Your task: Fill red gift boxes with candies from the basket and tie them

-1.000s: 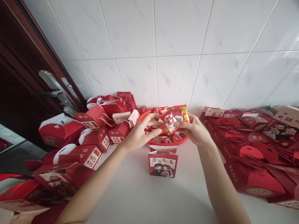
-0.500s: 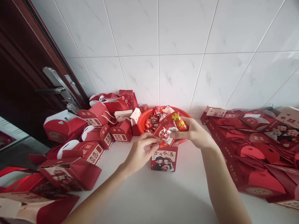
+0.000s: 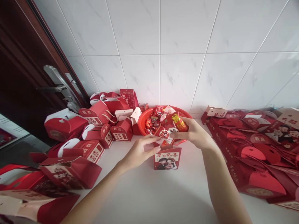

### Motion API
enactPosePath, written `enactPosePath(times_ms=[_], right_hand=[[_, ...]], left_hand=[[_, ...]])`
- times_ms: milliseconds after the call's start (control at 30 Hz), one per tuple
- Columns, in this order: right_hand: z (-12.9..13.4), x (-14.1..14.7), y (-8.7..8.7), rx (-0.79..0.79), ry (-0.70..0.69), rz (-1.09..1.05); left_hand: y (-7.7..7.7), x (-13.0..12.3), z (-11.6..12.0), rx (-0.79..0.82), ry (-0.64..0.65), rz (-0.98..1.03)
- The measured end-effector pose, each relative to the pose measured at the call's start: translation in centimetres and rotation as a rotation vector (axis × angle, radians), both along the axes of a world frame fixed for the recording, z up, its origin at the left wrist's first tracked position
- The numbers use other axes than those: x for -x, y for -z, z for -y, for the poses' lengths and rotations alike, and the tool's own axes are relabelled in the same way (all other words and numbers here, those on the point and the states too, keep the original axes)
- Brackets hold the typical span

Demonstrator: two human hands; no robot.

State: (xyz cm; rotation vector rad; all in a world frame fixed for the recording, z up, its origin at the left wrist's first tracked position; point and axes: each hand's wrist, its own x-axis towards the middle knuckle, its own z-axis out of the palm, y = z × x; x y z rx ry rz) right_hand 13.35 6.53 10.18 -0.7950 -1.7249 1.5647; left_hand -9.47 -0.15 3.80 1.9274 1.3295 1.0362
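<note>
Several red candy packets [image 3: 179,122] are in my right hand [image 3: 195,133], its fingers wrapped round them above the front of the red basket [image 3: 143,119]. Just in front of the basket stands a small red box [image 3: 166,158] printed with a cartoon couple. My left hand [image 3: 141,151] is at the left top edge of this box, thumb and fingers apart, the thumb at the upper left of its printed face. Wrapped sweets [image 3: 154,121] lie in the basket.
Red gift boxes [image 3: 121,130] crowd the left side, reaching the near left corner. More red boxes [image 3: 252,155] are packed closely on the right. A tiled wall [image 3: 177,77] rises behind the basket; a dark door [image 3: 25,62] stands at the left.
The small box has shifted slightly right and its top looks wider. My left hand's fingers have spread from a pinch near the packets. My right hand still holds the packets.
</note>
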Motion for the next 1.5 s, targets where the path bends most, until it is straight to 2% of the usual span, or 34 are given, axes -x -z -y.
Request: enactPosePath(times_ms=[200, 433, 733, 867, 1100, 1333, 1500], right_hand=[[-0.1, -0.1, 0.1, -0.073, -0.042, 0.069], [0.0, -1.0, -0.4, -0.228, 0.050, 0.200], [-0.7, 0.0, 0.9, -0.327, 0.080, 0.417], [-0.8, 0.1, 0.8, -0.315, 0.079, 0.393], [-1.1, -0.3, 1.0, -0.243, -0.037, 0.223], [-0.7, -1.1, 0.2, -0.379, 0.077, 0.248], [-0.5, -0.6, 0.5, -0.442, 0.123, 0.278]], left_hand=[[-0.9, 0.0, 0.0, 0.038, 0.088, 0.022], [-0.7, 0.3, 0.0, 0.104, -0.009, -0.009], [-0.1, 0.7, -0.2, 0.114, -0.019, -0.023], [-0.3, 0.5, -0.2, 0.065, 0.055, 0.011], [-0.6, 0.4, -0.1, 0.092, 0.064, 0.034], [-0.2, 0.5, -0.2, 0.115, -0.007, 0.035], [-0.4, 0.4, -0.1, 0.114, 0.028, 0.056]])
